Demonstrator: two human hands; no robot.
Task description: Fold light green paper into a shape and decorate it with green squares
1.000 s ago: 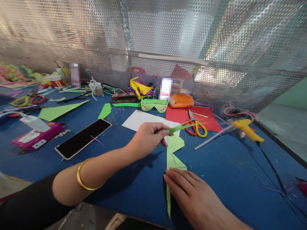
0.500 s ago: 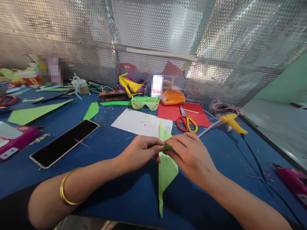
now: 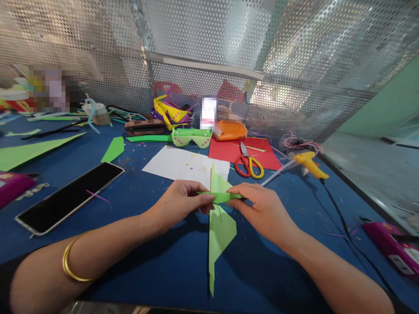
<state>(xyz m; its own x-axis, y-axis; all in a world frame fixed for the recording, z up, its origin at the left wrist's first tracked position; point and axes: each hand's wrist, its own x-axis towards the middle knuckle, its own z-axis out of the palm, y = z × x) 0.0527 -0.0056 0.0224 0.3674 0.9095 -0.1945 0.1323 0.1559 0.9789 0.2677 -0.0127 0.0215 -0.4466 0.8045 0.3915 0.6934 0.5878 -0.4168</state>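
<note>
Light green folded paper [image 3: 222, 231] stands lengthwise in front of me, with a crease along its left edge. Across its middle lies a brighter green paper strip [image 3: 223, 197]. My left hand [image 3: 185, 200] pinches the strip's left part between thumb and fingers, at the crease of the folded paper. The strip's right end is gripped between the thumb and fingers of my right hand [image 3: 257, 200]. Just beyond the hands is a white sheet [image 3: 176, 163] with small coloured dots on it. Scissors [image 3: 250, 165] with red and yellow handles rest partly on a red sheet [image 3: 222, 150].
Green paper glasses [image 3: 191, 138] stand behind the white sheet. A yellow glue gun [image 3: 309, 163] with a black cord lies at right. To the left are a phone [image 3: 70, 196] and green paper pieces [image 3: 113, 149]. A perforated metal panel [image 3: 209, 39] backs the blue table.
My right hand has shifted outward along the green strip, so more of the strip shows between my hands. The whole view has swung slightly to the right.
</note>
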